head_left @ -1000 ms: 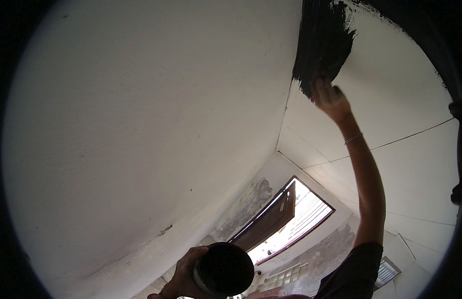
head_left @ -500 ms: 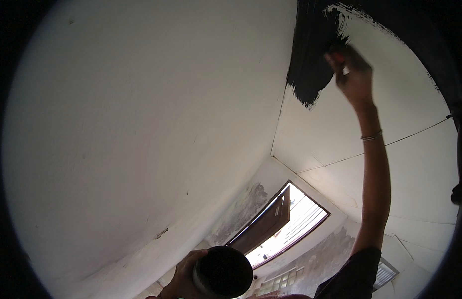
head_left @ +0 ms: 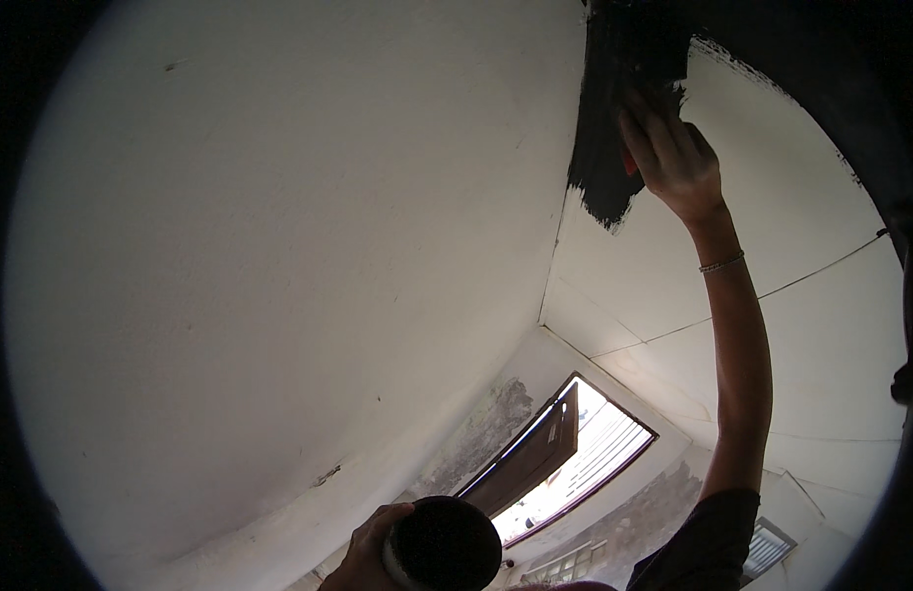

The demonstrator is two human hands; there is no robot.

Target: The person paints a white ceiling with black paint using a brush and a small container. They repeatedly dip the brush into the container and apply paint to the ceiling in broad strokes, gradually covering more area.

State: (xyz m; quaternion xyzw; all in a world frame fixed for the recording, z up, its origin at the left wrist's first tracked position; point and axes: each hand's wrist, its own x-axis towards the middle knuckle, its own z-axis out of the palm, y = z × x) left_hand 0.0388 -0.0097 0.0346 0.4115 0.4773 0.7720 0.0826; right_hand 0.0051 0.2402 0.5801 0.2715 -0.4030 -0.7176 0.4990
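Observation:
High on the right, my right hand (head_left: 673,163) is closed round a paintbrush, of which only a red piece of handle (head_left: 630,162) shows; the bristles are hidden against the dark paint. It works at a black painted patch (head_left: 599,128) with ragged, streaky edges on the white ceiling panel (head_left: 762,148). At the bottom, my left hand (head_left: 363,554) grips a round paint container (head_left: 445,542) by its left side. The container's round face looks black, and the level of paint in it cannot be told.
A large pale wall (head_left: 279,246) fills the left side. Below the panels is a window (head_left: 604,443) with bars and a brown shutter (head_left: 525,453) swung open. Stained grey patches mark the wall beside it. A black painted band (head_left: 831,108) curves along the upper right.
My right hand has shifted slightly left and turned on the patch. Black now covers the pale streaky gap near its top right. My left hand still holds the container at the bottom.

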